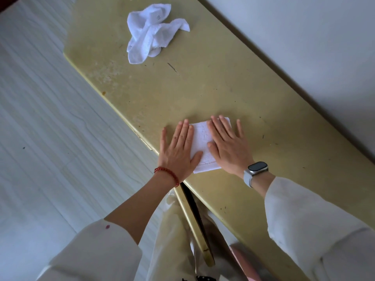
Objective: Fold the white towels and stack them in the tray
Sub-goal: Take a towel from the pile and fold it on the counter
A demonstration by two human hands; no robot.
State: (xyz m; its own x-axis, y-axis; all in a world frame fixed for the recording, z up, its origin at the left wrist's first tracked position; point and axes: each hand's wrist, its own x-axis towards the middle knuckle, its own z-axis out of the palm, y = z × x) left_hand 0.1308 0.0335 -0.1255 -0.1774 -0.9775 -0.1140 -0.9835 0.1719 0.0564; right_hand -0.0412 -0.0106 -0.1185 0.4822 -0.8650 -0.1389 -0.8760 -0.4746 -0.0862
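We see both hands laid flat on a folded white towel (203, 147) that lies near the front edge of the yellowish desk (233, 88). The left hand (178, 151) covers the towel's left side, its fingers (183, 131) straight and spread, the thumb lying across the cloth. The right hand (228, 145) presses the towel's right side, fingers straight as well (the little finger reaches past the cloth onto the desk). Neither hand grips anything; both simply press down with flat palms.

Farther along the desk, well apart from the hands, lies a crumpled white towel (150, 35), unfolded and bunched, with a small grey mark on it.

A red bead bracelet (168, 175) circles the left wrist, and a grey watch (256, 171) sits on the right wrist. Both arms wear loose pale sleeves (304, 220). To the left of the desk we see a pale striped floor (40, 118), and to the right a plain wall (304, 37).
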